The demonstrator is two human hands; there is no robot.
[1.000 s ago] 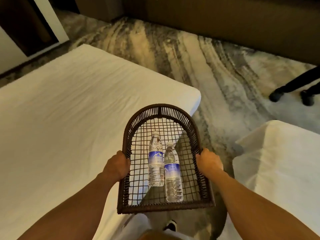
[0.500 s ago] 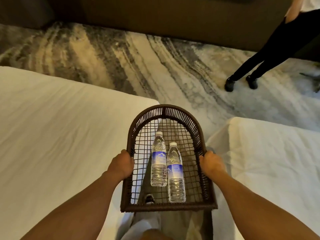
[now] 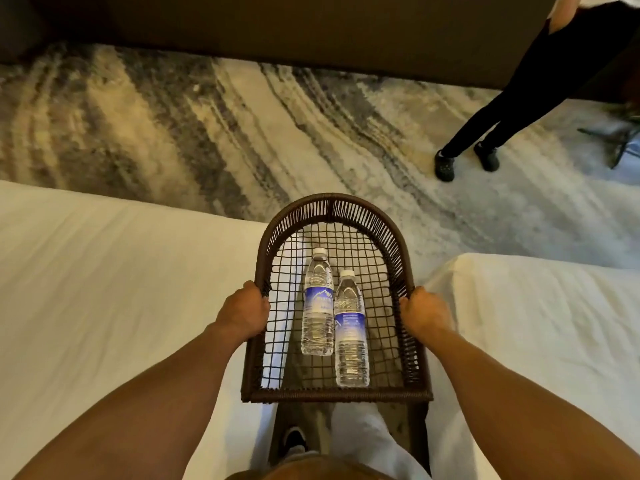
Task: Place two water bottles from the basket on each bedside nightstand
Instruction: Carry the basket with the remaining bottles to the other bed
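Wicker basket gripped by both hands, left and right, holds two seemingly full bottles.

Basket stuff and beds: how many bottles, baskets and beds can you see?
Water bottles: 2, left bottle and right bottle
Basket: 1
Beds: 2, left bed and right bed
Total: 5

Two bottles lie in a basket held between two beds.
Left bottle and right bottle touch, lying between the left hand's fingers and right hand's fingers; left bed and right bed flank outside.
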